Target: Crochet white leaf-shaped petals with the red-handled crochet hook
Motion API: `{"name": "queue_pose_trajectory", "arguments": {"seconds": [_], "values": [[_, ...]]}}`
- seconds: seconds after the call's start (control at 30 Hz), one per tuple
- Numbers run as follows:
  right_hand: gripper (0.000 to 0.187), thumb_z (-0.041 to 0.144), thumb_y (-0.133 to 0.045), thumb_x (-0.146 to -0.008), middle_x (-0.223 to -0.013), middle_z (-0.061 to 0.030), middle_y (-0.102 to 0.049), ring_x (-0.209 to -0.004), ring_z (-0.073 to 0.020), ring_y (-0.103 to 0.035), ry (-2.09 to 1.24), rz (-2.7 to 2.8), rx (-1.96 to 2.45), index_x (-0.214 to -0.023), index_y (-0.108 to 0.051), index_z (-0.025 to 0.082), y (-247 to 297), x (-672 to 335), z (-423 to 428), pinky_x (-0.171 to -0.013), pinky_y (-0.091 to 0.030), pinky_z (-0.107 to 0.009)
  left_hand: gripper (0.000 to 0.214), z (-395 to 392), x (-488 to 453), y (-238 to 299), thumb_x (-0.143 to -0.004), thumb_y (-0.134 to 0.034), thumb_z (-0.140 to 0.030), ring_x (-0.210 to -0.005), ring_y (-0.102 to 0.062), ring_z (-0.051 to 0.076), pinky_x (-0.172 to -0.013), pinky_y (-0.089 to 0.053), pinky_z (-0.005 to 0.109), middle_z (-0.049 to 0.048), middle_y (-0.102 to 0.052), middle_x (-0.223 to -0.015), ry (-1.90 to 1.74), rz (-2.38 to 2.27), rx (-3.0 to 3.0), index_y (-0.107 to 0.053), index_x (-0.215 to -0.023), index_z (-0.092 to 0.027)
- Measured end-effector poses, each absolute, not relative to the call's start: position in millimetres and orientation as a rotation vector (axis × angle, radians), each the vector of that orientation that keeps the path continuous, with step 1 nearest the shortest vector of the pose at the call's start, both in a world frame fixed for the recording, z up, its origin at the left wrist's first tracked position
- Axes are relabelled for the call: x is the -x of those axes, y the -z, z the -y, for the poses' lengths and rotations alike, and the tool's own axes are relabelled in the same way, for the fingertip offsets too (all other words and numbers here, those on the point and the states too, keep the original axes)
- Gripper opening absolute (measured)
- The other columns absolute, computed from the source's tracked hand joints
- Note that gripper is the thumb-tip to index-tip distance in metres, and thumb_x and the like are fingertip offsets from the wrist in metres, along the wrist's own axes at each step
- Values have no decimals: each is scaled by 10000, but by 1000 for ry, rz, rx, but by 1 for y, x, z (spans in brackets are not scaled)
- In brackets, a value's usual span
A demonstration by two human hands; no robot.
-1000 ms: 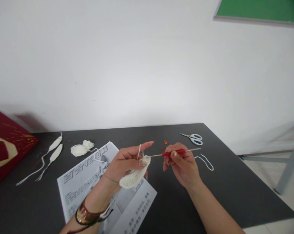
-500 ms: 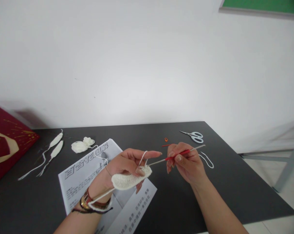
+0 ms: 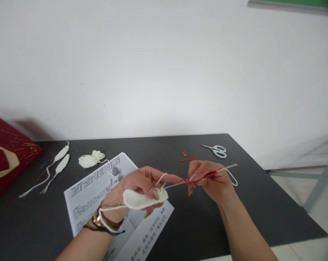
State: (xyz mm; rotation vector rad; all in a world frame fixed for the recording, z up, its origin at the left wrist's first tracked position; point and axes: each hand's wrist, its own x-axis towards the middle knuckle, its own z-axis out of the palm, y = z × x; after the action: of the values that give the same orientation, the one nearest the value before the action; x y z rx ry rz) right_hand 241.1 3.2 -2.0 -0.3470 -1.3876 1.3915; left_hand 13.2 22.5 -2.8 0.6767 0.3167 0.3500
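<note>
A white crocheted piece (image 3: 142, 200), long and rounded at one end, is pinched between the thumb and fingers of my left hand (image 3: 142, 183). White yarn loops over that hand's stretched index finger, and a yarn tail runs from the piece back to my wrist. My right hand (image 3: 207, 179) grips the red handle of a crochet hook (image 3: 214, 174). The hook's metal shaft points left, its tip at the upper right edge of the piece among the yarn loops. Exactly how the tip sits in the stitch is too small to tell.
Printed sheets (image 3: 93, 195) lie under my left arm on the black table (image 3: 261, 214). Farther back are a white yarn bundle (image 3: 89, 160), two crocheted petals (image 3: 62, 164), scissors (image 3: 218, 150), an orange stitch marker (image 3: 185, 153) and a red needle (image 3: 187, 160). A red bag (image 3: 14, 156) stands left.
The crochet hook has turned flatter in my right hand, which has shifted slightly right. My left index fingertip now reaches near the handle's front end. The crocheted piece stays in my left hand.
</note>
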Motion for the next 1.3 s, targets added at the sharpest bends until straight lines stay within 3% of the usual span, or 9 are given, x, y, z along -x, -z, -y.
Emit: {"name": "queue_pose_trajectory", "arguments": {"seconds": [0.43, 0.67, 0.83, 0.9, 1.03, 1.17, 1.3], "values": [[70, 188, -674, -802, -794, -37, -612, -587, -119, -638, -1420, 1422, 375, -854, -717, 169, 0, -248, -2, -475, -568, -235, 579, -21, -15, -1, -535, -560, -11, -442, -597, 140, -373, -505, 210, 79, -688, -591, -330, -371, -680, -686, -1096, -82], [69, 159, -671, -797, -827, -44, -614, -586, -115, -642, -1463, 1436, 401, -854, -708, 164, 0, -251, -1, -459, -562, -224, 532, -20, -14, -8, -544, -579, -22, -387, -546, 114, -343, -447, 191, 47, -656, -546, -320, -425, -714, -714, -1050, -116], [33, 176, -654, -811, -734, -24, -624, -549, -111, -605, -1465, 1260, 394, -825, -680, 162, 5, -240, -6, -421, -553, -227, 389, -16, -14, -9, -727, -616, -192, -383, -504, 89, -350, -327, 170, 57, -646, -555, -518, -521, -715, -691, -1096, -94], [32, 192, -660, -808, -694, -12, -622, -511, -104, -592, -1481, 1170, 397, -805, -668, 161, 8, -235, -7, -409, -545, -222, 361, -15, -15, -7, -787, -572, -299, -443, -526, 107, -408, -358, 196, 74, -641, -588, -612, -515, -690, -719, -1027, -73], [99, 248, -666, -808, -644, 4, -612, -457, -88, -567, -1593, 1007, 409, -774, -643, 158, 13, -226, -9, -391, -530, -200, 341, -16, -15, -5, -700, -632, -262, -599, -562, 153, -573, -422, 263, 97, -627, -690, -616, -459, -796, -741, -954, -61], [128, 256, -642, -819, -573, 27, -555, -417, -74, -487, -1719, 872, 375, -744, -612, 156, 18, -221, -12, -354, -504, -182, 284, -22, -10, 0, -667, -671, -388, -607, -505, 149, -572, -384, 278, 48, -536, -668, -687, -407, -1041, -769, -774, -144], [165, 283, -642, -802, -517, 47, -491, -392, -77, -413, -1805, 821, 335, -706, -574, 167, 18, -218, -13, -317, -466, -178, 351, -28, -1, 1, -661, -702, -440, -555, -452, 130, -554, -347, 269, 29, -491, -567, -584, -459, -1227, -686, -499, -130]]}}
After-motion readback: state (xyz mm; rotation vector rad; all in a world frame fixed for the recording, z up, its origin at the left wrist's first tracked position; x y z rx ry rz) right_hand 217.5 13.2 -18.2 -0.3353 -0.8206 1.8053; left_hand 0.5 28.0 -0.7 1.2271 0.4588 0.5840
